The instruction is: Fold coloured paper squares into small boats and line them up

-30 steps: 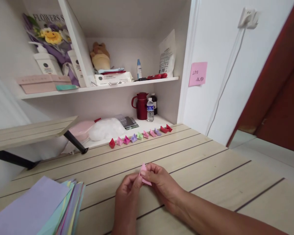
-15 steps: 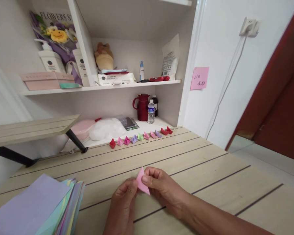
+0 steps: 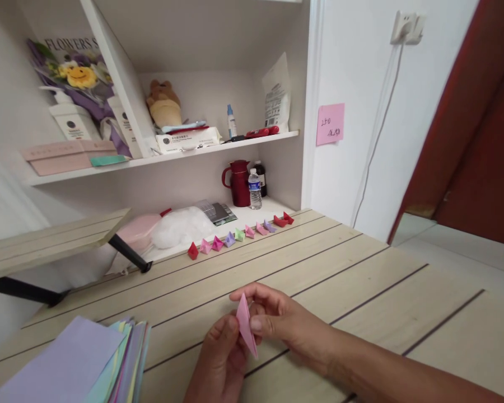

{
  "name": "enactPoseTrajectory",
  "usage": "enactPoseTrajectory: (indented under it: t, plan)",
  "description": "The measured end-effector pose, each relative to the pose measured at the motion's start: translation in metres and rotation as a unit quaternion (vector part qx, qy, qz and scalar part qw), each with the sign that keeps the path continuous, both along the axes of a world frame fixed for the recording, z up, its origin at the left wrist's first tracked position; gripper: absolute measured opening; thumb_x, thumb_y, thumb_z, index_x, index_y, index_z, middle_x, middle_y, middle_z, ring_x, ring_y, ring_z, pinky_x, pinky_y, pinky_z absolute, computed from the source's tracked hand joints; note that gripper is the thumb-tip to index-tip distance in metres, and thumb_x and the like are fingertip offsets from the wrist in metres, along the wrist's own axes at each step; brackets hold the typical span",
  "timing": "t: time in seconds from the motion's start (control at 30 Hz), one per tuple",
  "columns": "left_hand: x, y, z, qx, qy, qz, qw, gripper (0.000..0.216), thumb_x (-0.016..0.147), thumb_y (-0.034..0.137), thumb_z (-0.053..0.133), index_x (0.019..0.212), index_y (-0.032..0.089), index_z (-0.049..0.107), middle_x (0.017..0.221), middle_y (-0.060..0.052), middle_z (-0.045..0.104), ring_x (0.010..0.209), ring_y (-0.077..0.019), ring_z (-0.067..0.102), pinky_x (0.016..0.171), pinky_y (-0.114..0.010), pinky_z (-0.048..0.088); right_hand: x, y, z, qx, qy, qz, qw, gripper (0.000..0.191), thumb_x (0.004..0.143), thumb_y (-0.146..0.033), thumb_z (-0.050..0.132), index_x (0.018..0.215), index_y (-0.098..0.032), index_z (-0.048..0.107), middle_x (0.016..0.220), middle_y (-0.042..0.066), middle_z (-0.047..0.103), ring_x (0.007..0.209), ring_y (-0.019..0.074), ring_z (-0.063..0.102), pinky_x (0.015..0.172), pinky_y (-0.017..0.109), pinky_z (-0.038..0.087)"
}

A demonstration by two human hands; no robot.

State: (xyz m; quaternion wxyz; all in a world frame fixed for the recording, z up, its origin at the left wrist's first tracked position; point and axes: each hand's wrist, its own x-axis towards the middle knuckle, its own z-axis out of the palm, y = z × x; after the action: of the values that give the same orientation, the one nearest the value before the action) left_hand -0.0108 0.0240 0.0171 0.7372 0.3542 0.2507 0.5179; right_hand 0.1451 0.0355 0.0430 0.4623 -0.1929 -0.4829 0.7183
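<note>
A small piece of folded pink paper (image 3: 245, 324), narrow and pointed at both ends, is held upright above the table between my two hands. My left hand (image 3: 222, 350) pinches its left side between thumb and fingers. From the right, my right hand (image 3: 273, 319) grips it with the thumb on its face, and the index finger reaches past its upper tip. Farther back, several small folded paper boats (image 3: 229, 239) in red, pink, purple and green stand in a row along the table's back edge.
A stack of coloured paper sheets (image 3: 63, 364) lies at the front left of the slatted table (image 3: 361, 280). Behind it stands a small raised shelf (image 3: 59, 240) on black legs. A red jug (image 3: 239, 184) and a water bottle (image 3: 254, 190) stand in the cabinet.
The pink paper has turned so that it looks narrower and more upright. My right index finger has stretched out beyond its top. The camera view has shifted and tilted slightly.
</note>
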Motion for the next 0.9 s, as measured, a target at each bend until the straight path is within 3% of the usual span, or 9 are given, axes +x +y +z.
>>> enactPoseTrajectory:
  t: [0.27,0.67,0.9]
  plan:
    - [0.0034,0.0000,-0.0020,-0.049,0.005,0.035,0.998,0.030,0.071,0.041,0.082,0.091,0.020,0.078,0.079,-0.003,0.071,0.078,-0.0136,0.063,0.080,-0.025,0.051,-0.0003,0.0024,-0.0027,-0.017,-0.004,-0.011,1.000,0.037,0.071,-0.036,0.085,0.102,-0.019,0.076,0.079,0.002,0.069,0.067,0.0127,0.061,0.066,0.025,0.049]
    - [0.0041,-0.0038,0.0014,-0.068,0.015,0.044,0.997,0.031,0.066,0.044,0.085,0.077,0.016,0.076,0.069,-0.001,0.066,0.068,-0.0118,0.058,0.071,-0.025,0.049,-0.0001,0.0016,-0.0031,-0.014,-0.007,-0.008,1.000,0.038,0.070,-0.035,0.085,0.103,-0.017,0.077,0.076,0.002,0.068,0.064,0.0114,0.059,0.063,0.024,0.048]
    - [0.0102,0.0018,-0.0050,-0.034,0.084,0.134,0.987,0.036,0.061,0.047,0.087,0.061,0.016,0.068,0.059,0.002,0.058,0.062,-0.0102,0.052,0.064,-0.024,0.044,-0.0036,0.0038,-0.0082,-0.031,-0.055,-0.055,0.997,0.039,0.072,-0.026,0.080,0.109,-0.017,0.071,0.070,-0.001,0.066,0.062,0.0109,0.057,0.063,0.024,0.042]
